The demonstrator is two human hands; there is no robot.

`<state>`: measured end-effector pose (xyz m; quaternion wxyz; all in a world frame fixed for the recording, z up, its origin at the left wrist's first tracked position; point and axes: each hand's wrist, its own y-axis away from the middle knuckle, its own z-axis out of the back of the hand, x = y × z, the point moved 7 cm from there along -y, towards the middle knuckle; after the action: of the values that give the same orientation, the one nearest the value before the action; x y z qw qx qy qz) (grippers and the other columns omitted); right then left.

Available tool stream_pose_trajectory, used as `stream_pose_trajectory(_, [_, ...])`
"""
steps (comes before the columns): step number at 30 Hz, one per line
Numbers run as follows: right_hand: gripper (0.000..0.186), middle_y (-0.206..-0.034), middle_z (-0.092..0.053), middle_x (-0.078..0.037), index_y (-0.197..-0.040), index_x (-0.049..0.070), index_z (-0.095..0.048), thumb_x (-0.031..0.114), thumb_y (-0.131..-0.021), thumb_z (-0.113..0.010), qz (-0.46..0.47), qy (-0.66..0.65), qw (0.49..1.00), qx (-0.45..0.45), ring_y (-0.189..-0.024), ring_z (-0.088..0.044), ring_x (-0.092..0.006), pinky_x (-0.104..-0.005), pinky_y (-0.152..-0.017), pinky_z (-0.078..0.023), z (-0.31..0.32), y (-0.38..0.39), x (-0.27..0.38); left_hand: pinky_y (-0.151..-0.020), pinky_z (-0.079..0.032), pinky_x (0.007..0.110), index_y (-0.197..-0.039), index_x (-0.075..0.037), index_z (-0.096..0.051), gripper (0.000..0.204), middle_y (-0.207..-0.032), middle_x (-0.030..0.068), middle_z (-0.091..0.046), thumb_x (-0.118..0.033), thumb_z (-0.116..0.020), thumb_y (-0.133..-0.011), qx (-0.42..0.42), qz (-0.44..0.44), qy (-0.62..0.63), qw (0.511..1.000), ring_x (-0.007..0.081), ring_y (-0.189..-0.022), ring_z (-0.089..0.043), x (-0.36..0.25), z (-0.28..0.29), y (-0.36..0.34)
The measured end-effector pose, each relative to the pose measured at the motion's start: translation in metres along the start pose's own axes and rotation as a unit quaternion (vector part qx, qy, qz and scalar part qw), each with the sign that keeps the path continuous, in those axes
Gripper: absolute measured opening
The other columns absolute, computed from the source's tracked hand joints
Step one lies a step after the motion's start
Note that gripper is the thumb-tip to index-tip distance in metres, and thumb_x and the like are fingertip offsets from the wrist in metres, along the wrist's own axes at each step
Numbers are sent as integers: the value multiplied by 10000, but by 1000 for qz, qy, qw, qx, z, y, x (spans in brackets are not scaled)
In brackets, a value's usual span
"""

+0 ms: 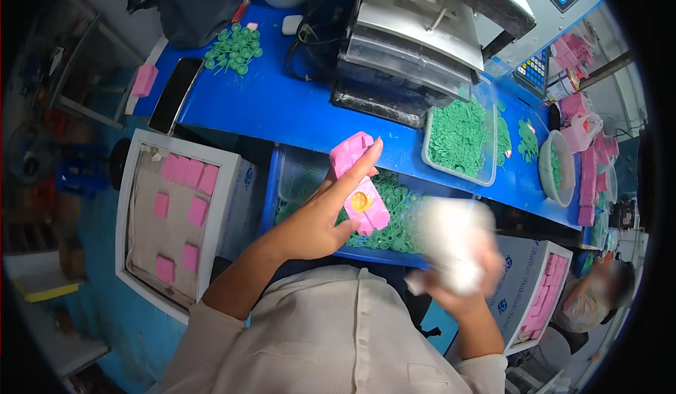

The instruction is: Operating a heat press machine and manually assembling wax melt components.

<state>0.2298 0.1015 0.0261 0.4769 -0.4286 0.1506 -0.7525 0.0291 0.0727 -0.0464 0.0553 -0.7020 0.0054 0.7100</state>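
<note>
Head view first: where is the pink piece [373, 211]?

In the left hand [310, 225], held up over the blue tray [269, 211], slanting, with a round yellow patch [360, 201] on its face.

And the fingers?

On the left they're clamped on it: one finger lies across the face above the patch, and the thumb is near the lower end. The right hand [486, 281] is blurred, though its fingers look closed around a white bundle [451, 228]; I can't tell what that is.

How would the piece handle?

Light, I'd guess, and fairly stiff, perhaps moulded plastic or dense foam. The stepped corners might dent or chip if squeezed. Slipperiness I can't judge.

Where would you take hold?

By the long side edges, near the middle, leaving the yellow patch untouched; the ends seem to give less to grip.

What lies about it?

Green pieces [403, 228] in the tray just below. Beyond is the blue counter [282, 123], carrying a clear box [461, 176] of more green ones, and a machine [415, 49]. Off to the left, pink blocks [165, 269] lie in a white-framed case [127, 214].
</note>
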Motion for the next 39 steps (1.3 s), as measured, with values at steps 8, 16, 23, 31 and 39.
stream_pose_trajectory(8, [452, -826, -618, -145, -1007, 4, -583, 175, -655, -809, -320, -221, 921, 35, -681, -595, -279, -369, -563, -477, 23, 1, -12, -1073, -303, 341, -1541, -133, 31, 1067, -1373, 137, -361, 156, -594, -726, 57, -4, 83, 995, 209, -1236, -404, 4, -2, -1])
stream_pose_trajectory(16, [637, -961, -618, -119, -1220, 28, -528, 222, -691, -825, -44, -32, 987, -151, -816, -621, -239, -374, -680, -498, 11, 10, -10, -1088, -286, 350, -1527, -115, 107, 1120, -1480, 132, -273, 107, -620, -704, 74, 41, 264, 961, 208, -1310, -359, 5, -8, 5])
stream_pose_trajectory(23, [563, -834, -577, -136, -1084, 33, -596, 64, -543, -748, -178, 67, 978, 87, -689, -591, -298, -360, -629, -486, -13, 26, -53, -1067, -315, 345, -1533, -94, 54, 1051, -1471, 105, -201, 113, -565, -710, 58, 8, 223, 973, 206, -1269, -376, 11, 1, 4])
stream_pose_trajectory(31, [470, -974, -599, -189, -1117, -15, -567, 105, -679, -688, -320, 159, 903, 236, -875, -590, -372, -426, -780, -478, -16, 98, -105, -916, -459, 342, -1523, -62, -137, 778, -1347, 174, -444, -490, -467, -963, 40, 35, 137, 989, 203, -1064, -559, 7, -7, 10])
stream_pose_trajectory(39, [502, -1097, -595, -139, -1270, -15, -523, 138, -827, -702, -261, -341, 900, 74, -984, -575, -226, -338, -885, -450, -58, -7, -32, -967, -426, 365, -1484, -21, -216, 682, -1276, 184, -545, -355, -527, -977, -72, -40, 71, 994, 260, -1126, -570, 1, -27, 22])
